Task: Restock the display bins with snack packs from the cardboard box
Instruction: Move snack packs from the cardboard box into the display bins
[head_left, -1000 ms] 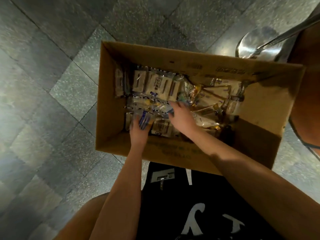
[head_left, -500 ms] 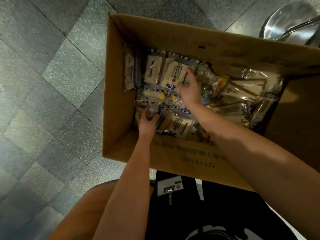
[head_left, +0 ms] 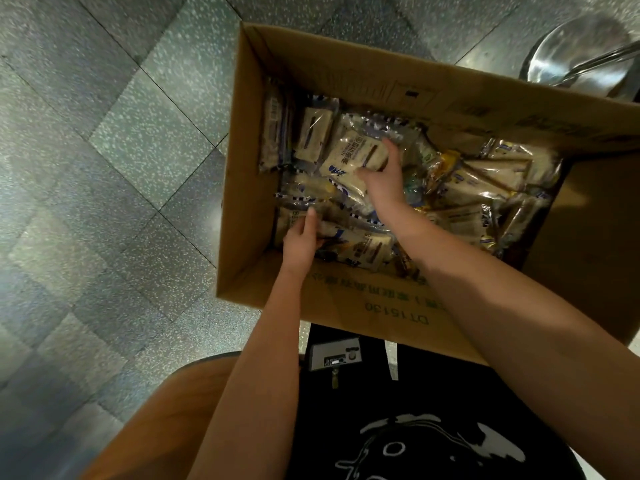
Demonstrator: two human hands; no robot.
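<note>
An open cardboard box (head_left: 249,188) stands on the floor in front of me, filled with several clear-wrapped snack packs of pale bread. My right hand (head_left: 382,178) reaches deep into the box and grips a snack pack (head_left: 349,152) with dark print, thumb on its near edge and fingers over its far side. My left hand (head_left: 302,239) is at the box's near left corner, fingers curled round another snack pack (head_left: 294,218) lying there. More snack packs (head_left: 485,188) with yellow trim fill the right half. No display bins are in view.
The box sits on a grey speckled tile floor (head_left: 121,150). A shiny metal stand base (head_left: 575,53) stands just beyond the box's far right corner. My knee (head_left: 156,420) and black shirt with a clipped device (head_left: 334,356) fill the bottom.
My right hand has moved from the near middle of the box to the far left packs and closed on one. My left hand stayed at the near left corner.
</note>
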